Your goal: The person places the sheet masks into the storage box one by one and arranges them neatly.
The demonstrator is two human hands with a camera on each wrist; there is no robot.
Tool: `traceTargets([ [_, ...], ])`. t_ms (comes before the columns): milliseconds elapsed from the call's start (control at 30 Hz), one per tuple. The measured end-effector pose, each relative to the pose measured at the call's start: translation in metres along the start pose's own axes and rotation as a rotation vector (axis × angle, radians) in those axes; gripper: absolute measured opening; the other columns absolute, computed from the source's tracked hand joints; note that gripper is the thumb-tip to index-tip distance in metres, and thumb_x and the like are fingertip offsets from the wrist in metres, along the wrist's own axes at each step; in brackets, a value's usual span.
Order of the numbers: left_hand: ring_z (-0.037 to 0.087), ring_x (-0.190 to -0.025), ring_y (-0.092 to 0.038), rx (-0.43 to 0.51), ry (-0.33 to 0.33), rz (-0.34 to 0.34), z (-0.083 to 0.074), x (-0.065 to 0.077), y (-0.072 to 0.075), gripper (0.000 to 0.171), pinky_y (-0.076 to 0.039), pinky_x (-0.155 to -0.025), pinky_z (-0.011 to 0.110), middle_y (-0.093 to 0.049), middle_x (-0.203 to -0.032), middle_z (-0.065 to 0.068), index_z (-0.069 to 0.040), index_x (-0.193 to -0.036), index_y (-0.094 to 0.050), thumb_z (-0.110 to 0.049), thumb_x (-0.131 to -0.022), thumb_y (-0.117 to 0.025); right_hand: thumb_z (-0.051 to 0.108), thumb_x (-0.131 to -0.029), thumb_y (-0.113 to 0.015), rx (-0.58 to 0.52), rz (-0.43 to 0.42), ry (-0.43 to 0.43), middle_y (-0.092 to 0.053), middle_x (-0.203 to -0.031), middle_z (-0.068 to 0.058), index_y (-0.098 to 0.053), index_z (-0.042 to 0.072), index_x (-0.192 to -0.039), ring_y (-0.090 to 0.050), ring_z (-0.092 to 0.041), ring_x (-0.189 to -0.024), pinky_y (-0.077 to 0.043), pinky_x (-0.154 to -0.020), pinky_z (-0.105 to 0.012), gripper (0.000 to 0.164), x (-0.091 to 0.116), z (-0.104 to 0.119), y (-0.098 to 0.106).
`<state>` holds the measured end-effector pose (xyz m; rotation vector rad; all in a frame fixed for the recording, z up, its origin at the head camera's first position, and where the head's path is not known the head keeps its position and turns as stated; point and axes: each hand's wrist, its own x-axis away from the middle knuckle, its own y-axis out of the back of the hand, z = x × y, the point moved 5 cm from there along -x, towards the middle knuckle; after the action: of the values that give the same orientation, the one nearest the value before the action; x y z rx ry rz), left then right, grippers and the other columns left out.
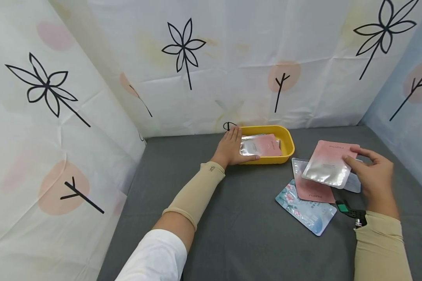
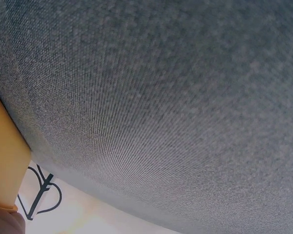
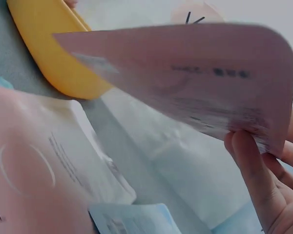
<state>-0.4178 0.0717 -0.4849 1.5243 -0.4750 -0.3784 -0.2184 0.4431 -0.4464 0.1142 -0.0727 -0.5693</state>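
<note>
In the head view, my left hand (image 1: 232, 148) rests over the left end of a yellow plastic basket (image 1: 270, 160). Its fingers lie straight across that end, and the thumb stretches along the front rim. A pink and silver sachet (image 1: 267, 144) lies on top inside the basket. My right hand (image 1: 376, 175) pinches another pink and silver sachet (image 1: 332, 164) by its right edge, raised over several others. Seen from the right wrist, the thumb and fingers grip one corner of this held sachet (image 3: 185, 73), which tilts toward the basket.
Under the held sachet lie a pink sachet (image 1: 313, 193), a blue floral sachet (image 1: 306, 208) and a pale blue one (image 1: 353, 183), overlapping on the grey tabletop (image 1: 239, 218). A patterned white cloth (image 1: 232, 78) hangs behind the basket and along the sides.
</note>
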Motion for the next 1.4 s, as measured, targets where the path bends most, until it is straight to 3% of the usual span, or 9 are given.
traceTargets([
  [233, 0.024, -0.168, -0.005, -0.016, -0.007, -0.048, 0.0, 0.006, 0.001, 0.134, -0.008, -0.137, 0.039, -0.005, -0.181, 0.013, -0.004, -0.171, -0.003, -0.099, -0.083, -0.037, 0.016, -0.093, -0.084, -0.068, -0.021, -0.025, -0.052, -0.113, 0.014, -0.07, 0.01, -0.14, -0.071, 0.008, -0.071, -0.056, -0.061, -0.009, 0.05, -0.002, -0.001, -0.019],
  [567, 0.022, -0.168, 0.0, 0.005, 0.01, -0.012, 0.0, 0.005, -0.002, 0.133, -0.003, -0.137, 0.037, 0.0, -0.181, 0.011, -0.005, -0.17, 0.004, -0.098, -0.084, -0.036, 0.007, -0.093, -0.081, -0.197, -0.054, -0.018, -0.054, -0.114, 0.01, -0.071, 0.005, -0.135, -0.071, 0.002, -0.077, -0.057, -0.066, -0.009, 0.043, -0.006, 0.002, -0.038],
  [800, 0.021, -0.168, 0.005, 0.012, 0.008, 0.012, 0.002, -0.002, -0.01, 0.137, 0.0, -0.136, 0.037, 0.004, -0.181, 0.011, -0.006, -0.17, 0.008, -0.101, -0.082, -0.035, 0.002, -0.095, -0.077, -0.294, -0.054, 0.022, -0.059, -0.112, 0.004, -0.076, 0.004, -0.124, -0.073, -0.002, -0.081, -0.059, -0.068, -0.012, 0.029, -0.006, 0.004, -0.046],
  [1133, 0.023, -0.168, -0.002, -0.006, -0.006, -0.05, 0.0, 0.004, 0.002, 0.135, -0.007, -0.137, 0.038, -0.004, -0.181, 0.013, -0.004, -0.171, -0.001, -0.099, -0.083, -0.038, 0.002, -0.097, -0.075, -0.312, -0.027, 0.029, -0.06, -0.113, 0.003, -0.073, 0.0, -0.129, -0.073, -0.002, -0.084, -0.06, -0.07, -0.014, 0.032, -0.008, 0.001, -0.054],
  [1400, 0.024, -0.168, -0.005, -0.012, -0.006, -0.062, -0.001, 0.007, 0.004, 0.134, -0.009, -0.137, 0.038, -0.006, -0.18, 0.014, -0.003, -0.171, -0.004, -0.099, -0.083, -0.038, -0.002, -0.098, -0.072, -0.309, -0.073, 0.046, -0.06, -0.111, 0.003, -0.076, 0.001, -0.125, -0.072, -0.002, -0.083, -0.06, -0.066, -0.013, 0.028, -0.006, 0.005, -0.054],
])
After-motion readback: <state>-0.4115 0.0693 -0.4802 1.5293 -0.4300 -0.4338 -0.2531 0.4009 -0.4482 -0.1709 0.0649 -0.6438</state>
